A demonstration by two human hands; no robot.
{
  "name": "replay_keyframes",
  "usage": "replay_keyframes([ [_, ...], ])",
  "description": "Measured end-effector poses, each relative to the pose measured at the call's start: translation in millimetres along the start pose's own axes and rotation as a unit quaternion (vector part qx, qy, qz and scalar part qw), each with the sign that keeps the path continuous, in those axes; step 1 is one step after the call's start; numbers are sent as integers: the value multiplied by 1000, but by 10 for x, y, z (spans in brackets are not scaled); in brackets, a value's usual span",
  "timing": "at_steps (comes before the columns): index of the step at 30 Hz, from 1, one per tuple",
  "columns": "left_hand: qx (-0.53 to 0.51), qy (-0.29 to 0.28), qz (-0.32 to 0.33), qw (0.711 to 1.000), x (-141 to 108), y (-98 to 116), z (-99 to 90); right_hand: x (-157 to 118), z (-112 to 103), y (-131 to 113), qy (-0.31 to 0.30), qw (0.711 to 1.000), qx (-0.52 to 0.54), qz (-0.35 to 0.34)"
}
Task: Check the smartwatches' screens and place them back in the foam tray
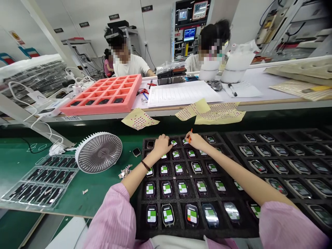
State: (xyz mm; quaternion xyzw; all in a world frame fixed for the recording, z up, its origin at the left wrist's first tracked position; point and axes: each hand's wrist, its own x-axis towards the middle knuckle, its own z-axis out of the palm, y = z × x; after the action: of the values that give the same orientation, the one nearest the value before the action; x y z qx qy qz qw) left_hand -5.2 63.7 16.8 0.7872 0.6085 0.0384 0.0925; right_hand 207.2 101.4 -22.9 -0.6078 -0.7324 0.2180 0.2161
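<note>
A black foam tray (172, 200) lies before me, its compartments filled with smartwatches showing green-and-white screens. My right hand (196, 141) is closed around a thin orange stick (190, 136), pen-like, whose exact kind I cannot make out. It is over the tray's far row, at a lit smartwatch (185, 141) partly covered by my fingers. My left hand (163, 146) rests palm down over the far left of the tray, thumb stretched toward another smartwatch (173, 142). Its fingers look apart, with nothing visible in them. A dark-screened smartwatch (150, 144) sits just left of that hand.
A second foam tray (261, 159) of watches adjoins on the right. To the left are a white fan (100, 152), a loose watch (136, 152), small scraps (125, 171) and a clear tray (38, 181). A pink foam tray (103, 93) stands on the shelf; two people sit beyond.
</note>
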Motion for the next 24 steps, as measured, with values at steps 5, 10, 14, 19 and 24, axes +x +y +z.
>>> replay_keyframes([
  [5, 30, -67, -13, 997, 246, 186, 12, 63, 20, 47, -16, 999, 32, -13],
  [10, 49, -79, -25, 995, 357, 253, -8, 58, 83, 62, -17, 997, 69, -22],
  [14, 32, -70, -13, 997, 346, 176, 20, 43, 108, 56, -4, 994, 108, -13],
  [19, -20, -35, 12, 999, 364, -14, 53, 29, 89, 11, 22, 982, 186, -5],
  [24, -136, 34, 38, 989, 319, -186, 74, -46, -20, -128, 17, 954, 299, -14],
])
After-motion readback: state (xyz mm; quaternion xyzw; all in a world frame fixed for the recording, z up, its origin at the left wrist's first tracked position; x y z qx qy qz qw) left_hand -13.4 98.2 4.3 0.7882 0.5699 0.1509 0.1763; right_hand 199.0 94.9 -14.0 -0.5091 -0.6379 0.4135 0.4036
